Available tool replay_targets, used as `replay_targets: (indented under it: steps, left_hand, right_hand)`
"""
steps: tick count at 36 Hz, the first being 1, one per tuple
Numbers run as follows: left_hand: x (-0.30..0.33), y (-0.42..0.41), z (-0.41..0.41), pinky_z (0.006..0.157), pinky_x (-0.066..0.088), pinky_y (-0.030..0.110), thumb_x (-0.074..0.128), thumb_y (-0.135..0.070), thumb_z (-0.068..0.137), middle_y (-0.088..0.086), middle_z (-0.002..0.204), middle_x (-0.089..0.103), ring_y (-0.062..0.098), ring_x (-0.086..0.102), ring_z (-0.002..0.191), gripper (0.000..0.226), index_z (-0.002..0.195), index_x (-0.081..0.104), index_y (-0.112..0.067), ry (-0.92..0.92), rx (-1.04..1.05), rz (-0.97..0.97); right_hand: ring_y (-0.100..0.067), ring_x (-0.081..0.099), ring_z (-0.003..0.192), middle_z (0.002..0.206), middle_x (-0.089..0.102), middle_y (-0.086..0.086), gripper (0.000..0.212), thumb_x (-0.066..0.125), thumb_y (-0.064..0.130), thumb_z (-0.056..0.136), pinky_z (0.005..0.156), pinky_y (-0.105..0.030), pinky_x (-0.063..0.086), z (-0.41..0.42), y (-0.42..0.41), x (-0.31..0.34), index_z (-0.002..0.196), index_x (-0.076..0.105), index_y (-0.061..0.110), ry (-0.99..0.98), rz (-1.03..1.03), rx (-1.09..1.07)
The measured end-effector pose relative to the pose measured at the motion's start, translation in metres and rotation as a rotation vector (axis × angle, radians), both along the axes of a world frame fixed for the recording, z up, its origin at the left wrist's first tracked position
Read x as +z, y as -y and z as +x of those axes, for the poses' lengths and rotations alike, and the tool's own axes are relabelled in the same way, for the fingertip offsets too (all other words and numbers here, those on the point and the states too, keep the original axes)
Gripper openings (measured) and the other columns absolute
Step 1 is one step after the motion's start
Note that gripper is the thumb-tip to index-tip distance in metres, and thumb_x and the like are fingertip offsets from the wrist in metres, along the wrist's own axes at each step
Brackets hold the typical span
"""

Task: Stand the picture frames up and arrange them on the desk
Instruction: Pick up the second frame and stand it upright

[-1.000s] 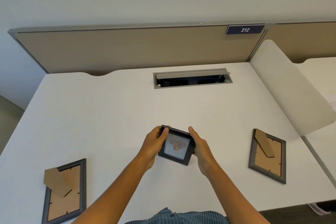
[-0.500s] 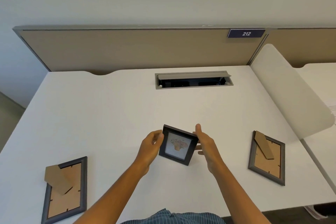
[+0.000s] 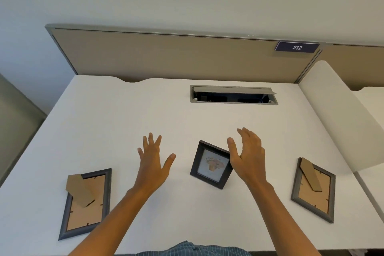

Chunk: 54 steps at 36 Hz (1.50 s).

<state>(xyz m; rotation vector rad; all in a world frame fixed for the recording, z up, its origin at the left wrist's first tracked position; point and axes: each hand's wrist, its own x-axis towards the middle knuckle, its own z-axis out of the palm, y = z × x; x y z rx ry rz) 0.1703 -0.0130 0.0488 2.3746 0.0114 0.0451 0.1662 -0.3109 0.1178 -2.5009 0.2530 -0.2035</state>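
Observation:
A small dark picture frame (image 3: 210,166) with a pale print stands upright near the middle of the white desk (image 3: 145,114), facing me. My left hand (image 3: 152,159) hovers to its left, fingers spread, holding nothing. My right hand (image 3: 248,155) is just right of the frame, fingers apart, covering its upper right corner; whether it touches the frame I cannot tell. Two larger grey frames lie face down with their cardboard stands showing: one at the front left (image 3: 86,201), one at the front right (image 3: 313,189).
An open cable tray (image 3: 233,95) is set into the desk at the back. A tan partition (image 3: 166,56) with a "212" label (image 3: 296,47) runs behind it. A white curved divider (image 3: 340,118) borders the right side.
Both hands have let go of the small frame and spread apart; it now stands by itself. The left hand moved left, the right hand opened upward.

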Motion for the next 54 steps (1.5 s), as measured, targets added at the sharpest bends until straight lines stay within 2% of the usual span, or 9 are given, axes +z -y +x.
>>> replay_targets:
  steps: [12,19,23,29,36,39,42,47,54]
  left_hand:
    - [0.001,-0.086,-0.023,0.126,-0.012,0.049,0.045,-0.059,0.099,-0.001,0.174,-0.016,0.015,-0.025,0.157,0.084,0.166,0.008,-0.023,0.012,0.134,0.08]
    - [-0.009,-0.131,-0.053,0.124,-0.011,0.046,0.049,-0.057,0.099,0.0,0.174,-0.012,0.019,-0.02,0.158,0.083,0.166,0.012,-0.023,-0.032,0.246,0.119]
    - [-0.013,-0.155,-0.069,0.124,0.001,0.05,0.047,-0.061,0.096,0.003,0.175,-0.006,0.024,-0.012,0.16,0.086,0.165,0.018,-0.019,-0.097,0.332,0.148]
    - [-0.031,-0.196,-0.103,0.126,-0.006,0.053,0.045,-0.054,0.1,0.005,0.174,-0.008,0.024,-0.017,0.159,0.084,0.166,0.007,-0.019,-0.144,0.382,0.14]
    - [-0.046,-0.224,-0.146,0.126,0.001,0.057,0.047,-0.058,0.101,0.001,0.175,0.002,0.02,-0.015,0.158,0.081,0.165,0.007,-0.028,-0.192,0.507,-0.044]
    - [-0.052,-0.228,-0.164,0.125,0.01,0.062,0.051,-0.051,0.102,0.004,0.174,0.006,0.032,-0.005,0.159,0.077,0.164,0.009,-0.035,-0.26,0.589,-0.113]
    - [-0.06,-0.233,-0.177,0.128,0.006,0.056,0.053,-0.037,0.105,0.007,0.17,0.026,0.029,0.017,0.159,0.072,0.164,0.014,-0.028,-0.214,0.573,-0.088]
    - [-0.068,-0.235,-0.188,0.126,0.009,0.055,0.058,-0.034,0.103,0.005,0.158,0.048,0.033,0.052,0.14,0.075,0.163,0.014,-0.029,-0.247,0.62,-0.111]
    - [-0.074,-0.233,-0.194,0.12,0.032,0.061,0.065,-0.032,0.1,0.005,0.154,0.053,0.029,0.05,0.14,0.076,0.162,0.022,-0.023,-0.212,0.607,-0.074]
  right_hand:
    - [-0.032,0.032,0.164,0.172,0.045,-0.008,0.061,0.055,0.045,0.107,0.131,-0.051,0.027,0.012,-0.078,0.017,0.157,0.055,0.011,0.18,-0.116,0.306]
    - [-0.034,0.033,0.164,0.173,0.044,-0.011,0.056,0.062,0.036,0.11,0.131,-0.058,0.03,0.002,-0.148,0.003,0.158,0.054,0.007,0.193,-0.153,0.544]
    - [-0.035,0.033,0.164,0.174,0.041,-0.013,0.058,0.06,0.037,0.11,0.131,-0.057,0.03,-0.006,-0.188,-0.007,0.159,0.053,0.007,0.125,-0.15,0.664]
    - [-0.036,0.037,0.162,0.174,0.04,-0.015,0.061,0.06,0.038,0.109,0.13,-0.054,0.033,-0.022,-0.238,-0.027,0.16,0.05,0.007,-0.029,-0.123,0.793]
    - [-0.03,0.029,0.165,0.178,0.032,-0.01,0.066,0.056,0.044,0.11,0.132,-0.047,0.029,-0.041,-0.288,-0.057,0.165,0.042,0.012,-0.288,-0.151,0.876]
    - [-0.031,0.028,0.165,0.18,0.029,-0.01,0.069,0.055,0.045,0.11,0.132,-0.047,0.028,-0.052,-0.302,-0.068,0.168,0.037,0.013,-0.384,-0.186,0.906]
    - [-0.033,0.032,0.162,0.178,0.031,-0.01,0.07,0.055,0.045,0.11,0.129,-0.049,0.032,-0.063,-0.313,-0.077,0.168,0.035,0.011,-0.469,-0.196,0.913]
    - [-0.034,0.039,0.156,0.173,0.039,-0.01,0.069,0.056,0.043,0.11,0.125,-0.049,0.036,-0.079,-0.323,-0.089,0.167,0.034,0.011,-0.583,-0.165,0.889]
    - [-0.034,0.037,0.156,0.172,0.04,-0.012,0.071,0.056,0.043,0.11,0.126,-0.051,0.035,-0.095,-0.332,-0.098,0.168,0.03,0.013,-0.646,-0.142,0.881]
